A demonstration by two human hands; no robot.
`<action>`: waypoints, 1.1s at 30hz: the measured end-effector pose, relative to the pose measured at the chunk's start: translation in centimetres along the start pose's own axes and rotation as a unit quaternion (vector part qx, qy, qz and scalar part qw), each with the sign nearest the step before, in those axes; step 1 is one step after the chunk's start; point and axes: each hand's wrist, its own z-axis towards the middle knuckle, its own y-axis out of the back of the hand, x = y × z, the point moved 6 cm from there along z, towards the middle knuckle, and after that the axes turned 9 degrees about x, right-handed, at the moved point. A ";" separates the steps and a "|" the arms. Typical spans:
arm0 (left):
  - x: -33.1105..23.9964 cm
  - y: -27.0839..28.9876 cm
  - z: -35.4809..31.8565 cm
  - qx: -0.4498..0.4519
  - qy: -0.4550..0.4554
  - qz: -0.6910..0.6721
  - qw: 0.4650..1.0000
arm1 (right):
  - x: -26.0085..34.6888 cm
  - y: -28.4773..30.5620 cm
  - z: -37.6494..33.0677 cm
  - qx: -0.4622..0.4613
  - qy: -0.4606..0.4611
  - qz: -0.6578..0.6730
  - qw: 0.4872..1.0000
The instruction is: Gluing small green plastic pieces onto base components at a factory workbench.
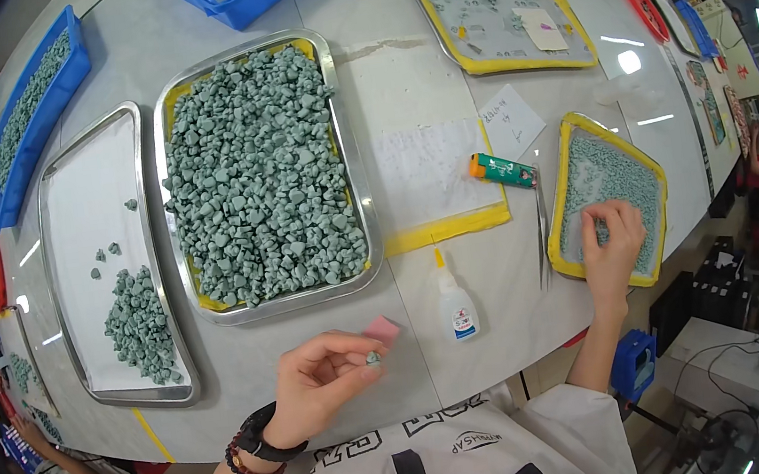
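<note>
My left hand [317, 387] pinches a small green stone [373, 358] between thumb and fingertips, just above the table near its front edge. A pink slip of paper [382, 330] lies under or beside those fingers. My right hand [614, 241] reaches over a small yellow-edged tray [566, 152] spread with tiny green stone chips [612, 166]. Its thumb and fingertips are pressed together down at the chips; anything between them is hidden. Between my hands stands or lies a small white glue bottle [456, 308] with a yellow nozzle. Metal tweezers [541, 231] lie left of the small tray.
A steel-rimmed tray [369, 229] heaped with green stones lies at centre-left. Beside it, a white-lined tray [94, 191] holds a smaller pile. Farther back are blue bins [77, 70] and another yellow-edged tray [510, 65]. A green-and-orange tube [502, 171] rests near paper sheets [433, 169].
</note>
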 end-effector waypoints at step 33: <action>-0.4 -0.7 -0.4 0.031 -0.022 -0.048 0.998 | 19.3 -0.4 -6.8 0.082 0.253 0.306 0.914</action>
